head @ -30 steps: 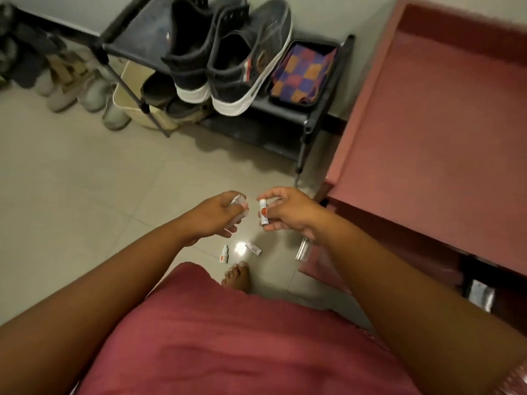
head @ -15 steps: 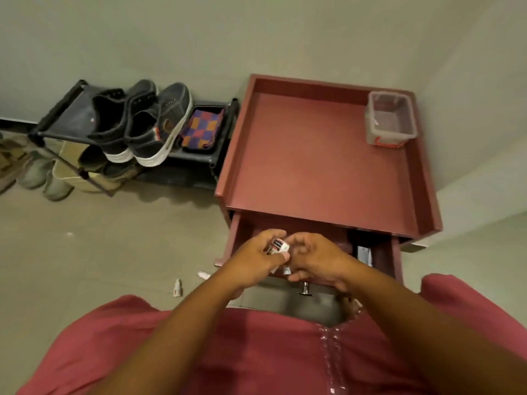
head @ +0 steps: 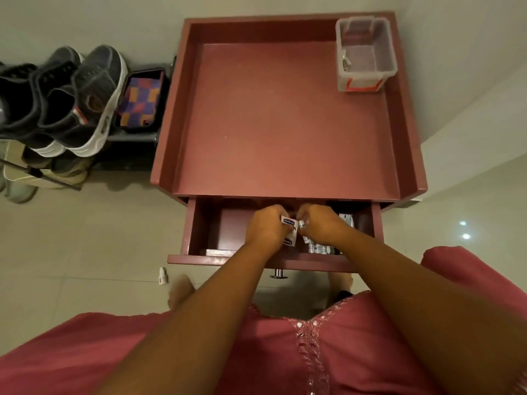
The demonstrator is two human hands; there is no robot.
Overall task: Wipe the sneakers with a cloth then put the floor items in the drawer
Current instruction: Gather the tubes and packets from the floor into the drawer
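Both my hands are inside the open drawer (head: 188, 232) of the red cabinet. My left hand (head: 266, 228) grips small white packets (head: 288, 223) with blue print. My right hand (head: 320, 225) pinches a small white item (head: 302, 223) beside them. More white packets (head: 319, 248) lie on the drawer's floor under my right wrist. One small white bottle (head: 162, 276) with a red band stands on the floor left of the drawer front. The dark sneakers (head: 85, 101) with white soles sit on the shoe rack at left, next to a chequered cloth (head: 139, 102).
The cabinet top (head: 271, 124) has a raised rim and carries a clear plastic box (head: 365, 52) at its back right corner. The drawer knob (head: 279, 272) sticks out toward me. Other shoes (head: 20, 178) sit under the rack. My bare feet (head: 179, 292) stand below the drawer.
I have stood up from the floor and turned to the cabinet. Both hands carried the small items from above the floor into the open drawer.
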